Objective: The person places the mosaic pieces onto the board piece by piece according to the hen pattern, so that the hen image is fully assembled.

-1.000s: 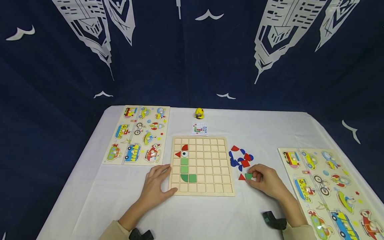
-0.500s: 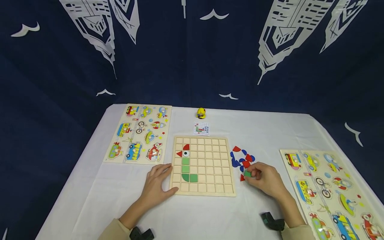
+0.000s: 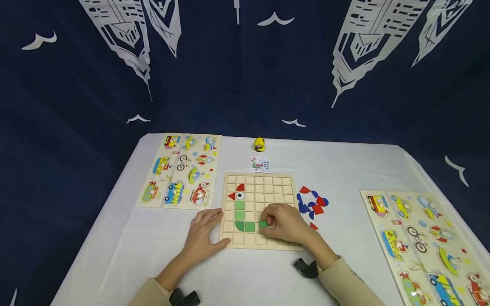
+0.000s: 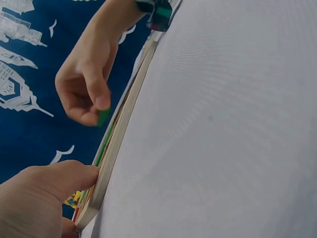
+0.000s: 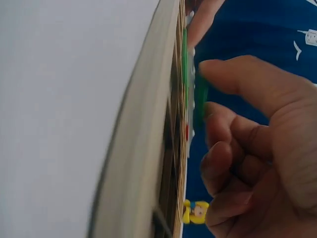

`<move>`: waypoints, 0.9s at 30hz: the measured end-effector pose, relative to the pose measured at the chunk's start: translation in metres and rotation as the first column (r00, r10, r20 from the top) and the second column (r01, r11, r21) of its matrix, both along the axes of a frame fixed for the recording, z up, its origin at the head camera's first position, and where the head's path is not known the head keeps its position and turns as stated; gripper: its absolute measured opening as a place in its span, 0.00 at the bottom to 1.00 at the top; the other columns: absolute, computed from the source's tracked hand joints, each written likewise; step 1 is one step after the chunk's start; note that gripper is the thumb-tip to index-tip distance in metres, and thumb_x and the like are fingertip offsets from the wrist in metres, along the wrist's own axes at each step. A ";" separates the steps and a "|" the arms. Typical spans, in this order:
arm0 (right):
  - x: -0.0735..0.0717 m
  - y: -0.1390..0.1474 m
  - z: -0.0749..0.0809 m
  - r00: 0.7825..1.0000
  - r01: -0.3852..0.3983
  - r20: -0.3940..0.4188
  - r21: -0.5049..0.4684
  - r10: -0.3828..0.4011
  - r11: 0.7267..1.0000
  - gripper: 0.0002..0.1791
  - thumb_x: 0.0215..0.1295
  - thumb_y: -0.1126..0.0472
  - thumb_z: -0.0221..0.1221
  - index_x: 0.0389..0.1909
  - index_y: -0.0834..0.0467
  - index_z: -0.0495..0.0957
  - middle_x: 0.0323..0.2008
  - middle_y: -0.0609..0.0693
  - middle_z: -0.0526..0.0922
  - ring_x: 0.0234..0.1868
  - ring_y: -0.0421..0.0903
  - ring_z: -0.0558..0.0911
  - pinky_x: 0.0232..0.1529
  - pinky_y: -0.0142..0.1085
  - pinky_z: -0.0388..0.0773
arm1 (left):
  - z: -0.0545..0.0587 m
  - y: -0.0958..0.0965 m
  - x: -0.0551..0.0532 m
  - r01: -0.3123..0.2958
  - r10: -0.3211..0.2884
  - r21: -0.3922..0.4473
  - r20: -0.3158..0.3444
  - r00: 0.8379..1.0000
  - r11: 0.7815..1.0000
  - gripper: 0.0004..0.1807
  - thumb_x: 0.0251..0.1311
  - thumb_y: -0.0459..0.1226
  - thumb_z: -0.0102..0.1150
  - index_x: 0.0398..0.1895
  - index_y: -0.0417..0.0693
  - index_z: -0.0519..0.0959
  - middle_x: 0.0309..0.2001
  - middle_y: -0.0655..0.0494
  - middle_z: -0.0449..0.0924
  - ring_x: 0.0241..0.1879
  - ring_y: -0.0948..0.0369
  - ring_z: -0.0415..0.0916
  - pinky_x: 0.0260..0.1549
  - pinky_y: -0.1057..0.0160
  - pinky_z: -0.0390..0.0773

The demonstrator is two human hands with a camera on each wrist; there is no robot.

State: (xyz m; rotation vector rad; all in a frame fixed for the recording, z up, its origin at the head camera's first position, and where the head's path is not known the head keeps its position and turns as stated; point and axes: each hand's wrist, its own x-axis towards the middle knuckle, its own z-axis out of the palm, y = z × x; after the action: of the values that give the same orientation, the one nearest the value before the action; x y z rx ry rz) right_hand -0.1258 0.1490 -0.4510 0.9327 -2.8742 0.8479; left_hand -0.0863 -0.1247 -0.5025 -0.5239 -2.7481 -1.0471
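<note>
My right hand (image 3: pixel 282 222) pinches a green square tile (image 3: pixel 263 224) between thumb and fingertips, over the lower middle of the wooden grid board (image 3: pixel 275 180). In the right wrist view the green tile (image 5: pixel 200 101) is blurred, close above the board's surface. A figure of tiles lies in the grid: a red quarter-round piece (image 3: pixel 240 187), a red triangle (image 3: pixel 232 196), an eye tile (image 3: pixel 240 196), green squares (image 3: pixel 239 215) and a green quarter-round piece (image 3: pixel 239 226). Spread along the board's left edge and near corner, my left hand (image 3: pixel 204 233) touches it with thumb and fingertips.
Red and blue tiles (image 3: pixel 311 204) lie loose right of the board, with a red triangle (image 3: pixel 314 226) nearer me. A pattern card (image 3: pixel 259 163) and a yellow duck figure (image 3: pixel 259 144) stand behind. Picture puzzle boards lie at left (image 3: pixel 180 172) and right (image 3: pixel 421 238).
My right hand has moved left from beside the loose tiles to over the board, carrying the green square tile. My left hand stays at the board's edge. The head view shifts slightly.
</note>
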 end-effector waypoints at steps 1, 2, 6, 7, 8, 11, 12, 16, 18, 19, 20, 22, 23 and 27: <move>-0.001 -0.002 -0.001 1.000 -0.006 0.004 0.007 0.006 1.000 0.12 0.44 0.55 0.74 0.24 0.50 0.79 0.19 0.38 0.74 0.23 0.31 0.67 0.26 0.26 0.65 | 0.000 0.000 0.000 0.000 0.000 -0.002 0.001 1.000 1.000 0.41 0.43 0.47 0.75 0.62 0.38 0.75 0.65 0.52 0.73 0.64 0.52 0.62 0.58 0.47 0.63; -0.001 -0.004 -0.002 1.000 -0.009 0.012 0.012 0.009 1.000 0.12 0.44 0.55 0.74 0.24 0.50 0.79 0.19 0.38 0.74 0.23 0.31 0.67 0.26 0.27 0.65 | 0.001 0.001 0.000 0.000 0.000 -0.006 0.002 1.000 1.000 0.41 0.43 0.47 0.75 0.62 0.38 0.75 0.65 0.52 0.72 0.64 0.52 0.62 0.58 0.47 0.63; -0.003 -0.008 -0.006 1.000 -0.014 0.024 0.026 0.014 1.000 0.12 0.44 0.54 0.74 0.25 0.49 0.79 0.19 0.38 0.74 0.23 0.31 0.67 0.27 0.27 0.65 | 0.002 0.000 -0.001 0.001 -0.001 -0.009 0.006 1.000 1.000 0.42 0.42 0.47 0.75 0.62 0.38 0.75 0.65 0.52 0.72 0.64 0.53 0.61 0.59 0.47 0.62; -0.003 -0.009 -0.007 1.000 -0.015 0.025 0.025 0.014 1.000 0.12 0.44 0.55 0.74 0.25 0.49 0.79 0.19 0.38 0.74 0.23 0.31 0.67 0.27 0.27 0.65 | 0.003 0.000 -0.001 0.001 -0.001 -0.009 0.007 1.000 1.000 0.42 0.42 0.47 0.75 0.62 0.38 0.75 0.65 0.52 0.72 0.64 0.53 0.61 0.59 0.47 0.62; -0.003 -0.009 -0.007 1.000 -0.017 0.027 0.023 0.016 1.000 0.12 0.45 0.55 0.74 0.25 0.49 0.79 0.19 0.38 0.74 0.24 0.31 0.68 0.27 0.27 0.65 | 0.003 0.000 -0.001 0.000 0.000 -0.009 0.010 1.000 1.000 0.42 0.42 0.47 0.75 0.62 0.38 0.75 0.65 0.52 0.72 0.64 0.53 0.61 0.59 0.47 0.62; -0.003 -0.009 -0.007 0.999 -0.021 0.038 0.020 0.020 1.000 0.11 0.45 0.56 0.74 0.26 0.50 0.80 0.20 0.38 0.74 0.24 0.31 0.68 0.28 0.27 0.65 | 0.002 0.001 0.000 -0.001 0.001 -0.007 0.019 1.000 1.000 0.42 0.43 0.47 0.75 0.63 0.38 0.75 0.66 0.52 0.72 0.64 0.53 0.61 0.60 0.47 0.62; -0.003 -0.008 -0.007 0.999 -0.018 0.045 0.021 0.017 1.000 0.11 0.46 0.55 0.74 0.27 0.50 0.80 0.20 0.38 0.74 0.24 0.32 0.68 0.28 0.27 0.65 | 0.002 0.001 0.000 -0.002 0.002 -0.006 0.021 1.000 1.000 0.42 0.43 0.47 0.75 0.63 0.38 0.75 0.66 0.52 0.72 0.64 0.53 0.61 0.60 0.47 0.62; 0.001 0.001 -0.003 0.997 -0.002 0.072 0.004 0.001 1.000 0.12 0.48 0.53 0.74 0.30 0.50 0.81 0.22 0.38 0.75 0.25 0.33 0.69 0.29 0.27 0.66 | 0.001 0.003 0.001 -0.005 0.005 0.000 0.019 1.000 1.000 0.42 0.42 0.47 0.76 0.62 0.38 0.75 0.66 0.52 0.72 0.64 0.53 0.61 0.59 0.47 0.62; 0.004 0.011 -0.001 0.997 0.016 0.079 -0.018 -0.014 1.000 0.12 0.50 0.53 0.73 0.31 0.51 0.82 0.23 0.38 0.75 0.25 0.33 0.70 0.29 0.27 0.67 | 0.001 0.003 0.001 -0.006 0.006 0.002 0.015 1.000 1.000 0.42 0.42 0.47 0.76 0.62 0.38 0.75 0.65 0.52 0.72 0.64 0.53 0.61 0.59 0.47 0.62; 0.006 0.019 0.000 0.997 0.026 0.075 -0.032 -0.024 0.999 0.11 0.50 0.54 0.73 0.32 0.51 0.82 0.24 0.38 0.75 0.25 0.33 0.69 0.28 0.27 0.67 | 0.000 0.004 0.001 -0.005 0.005 0.003 0.013 1.000 1.000 0.42 0.42 0.47 0.76 0.62 0.38 0.75 0.65 0.52 0.72 0.64 0.53 0.61 0.59 0.48 0.62; 0.008 0.027 0.001 0.997 0.041 0.071 -0.048 -0.037 0.998 0.11 0.50 0.55 0.73 0.32 0.51 0.82 0.24 0.38 0.75 0.25 0.33 0.69 0.28 0.27 0.67 | 0.000 0.004 0.001 -0.004 0.004 0.004 0.012 1.000 1.000 0.42 0.42 0.47 0.76 0.62 0.38 0.75 0.65 0.52 0.72 0.64 0.53 0.61 0.59 0.48 0.62; 0.012 0.046 -0.001 0.996 0.078 0.049 -0.082 -0.074 0.994 0.11 0.50 0.58 0.73 0.33 0.53 0.82 0.25 0.37 0.75 0.24 0.33 0.69 0.26 0.26 0.68 | 0.000 0.004 0.001 -0.005 0.005 0.000 0.008 1.000 1.000 0.42 0.42 0.47 0.76 0.62 0.39 0.75 0.65 0.52 0.72 0.64 0.53 0.62 0.59 0.48 0.62; 0.015 0.057 -0.002 0.995 0.101 0.036 -0.100 -0.098 0.990 0.12 0.49 0.60 0.74 0.34 0.53 0.83 0.25 0.37 0.75 0.24 0.33 0.69 0.25 0.26 0.68 | 0.000 0.004 0.001 -0.005 0.005 0.001 0.007 1.000 1.000 0.42 0.42 0.47 0.76 0.62 0.39 0.75 0.65 0.53 0.72 0.64 0.53 0.62 0.59 0.48 0.63; 0.024 0.095 -0.008 0.976 0.212 -0.020 -0.149 -0.217 0.966 0.14 0.45 0.66 0.75 0.34 0.56 0.84 0.26 0.39 0.77 0.24 0.36 0.71 0.25 0.27 0.69 | -0.001 0.002 0.000 -0.015 0.014 -0.010 -0.012 1.000 1.000 0.42 0.41 0.47 0.76 0.61 0.39 0.76 0.65 0.53 0.73 0.63 0.53 0.62 0.57 0.49 0.63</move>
State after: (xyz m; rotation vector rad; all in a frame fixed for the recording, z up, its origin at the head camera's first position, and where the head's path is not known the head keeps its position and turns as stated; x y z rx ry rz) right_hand -0.1018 0.2445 -0.4594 0.6030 -2.7700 0.9910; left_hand -0.0862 -0.1229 -0.5039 -0.5094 -2.7440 -1.0234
